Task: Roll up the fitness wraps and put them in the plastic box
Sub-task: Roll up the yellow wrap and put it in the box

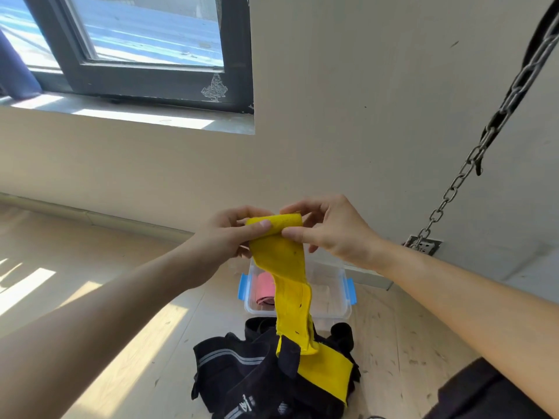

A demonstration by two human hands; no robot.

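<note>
A long yellow fitness wrap [287, 267] hangs in front of me, its top end curled into a small roll. My left hand [233, 234] pinches the roll's left side and my right hand [329, 231] pinches its right side. The wrap's tail drops down onto a heap of black wraps [242, 364] with grey stripes on the floor. Behind the heap stands a clear plastic box [329, 285] with blue latches; a rolled pink wrap [264, 287] lies inside it at the left.
The wooden floor [127, 297] stretches to the left in sunlight. A metal chain [465, 164] hangs at the right, near a wall socket [425, 244]. A window sill runs along the upper left. A dark cloth shows at the bottom right corner.
</note>
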